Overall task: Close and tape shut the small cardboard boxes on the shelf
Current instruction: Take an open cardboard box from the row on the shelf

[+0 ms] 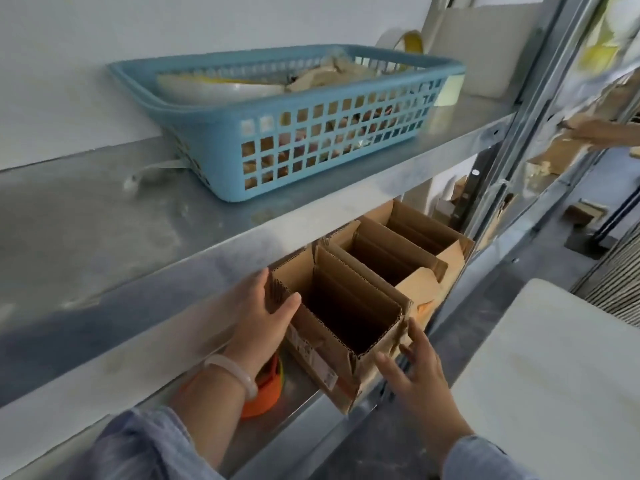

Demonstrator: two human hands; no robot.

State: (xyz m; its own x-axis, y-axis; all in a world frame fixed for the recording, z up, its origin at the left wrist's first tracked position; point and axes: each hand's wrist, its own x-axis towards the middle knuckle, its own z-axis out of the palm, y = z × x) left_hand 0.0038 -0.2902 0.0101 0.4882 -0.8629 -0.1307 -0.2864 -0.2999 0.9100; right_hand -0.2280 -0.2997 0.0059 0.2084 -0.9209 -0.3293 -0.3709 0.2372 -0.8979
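Three small open cardboard boxes stand in a row on the lower metal shelf [298, 386], flaps up. My left hand [263, 320] holds the left flap of the nearest box [322, 362], thumb curled over the flap's edge. My right hand [415, 372] is at that box's right front corner with fingers spread and straight, touching or just off the cardboard. The middle box [384, 258] and the far box [422, 226] stand behind it, both open. An orange tape dispenser [263, 393] lies on the shelf under my left wrist, partly hidden.
A blue plastic basket [311, 140] with cardboard scraps and tape sits on the upper shelf [138, 237], a yellow tape roll [408, 46] behind it. A white surface [554, 375] is at the right. Another person's hand [599, 131] shows at the far right.
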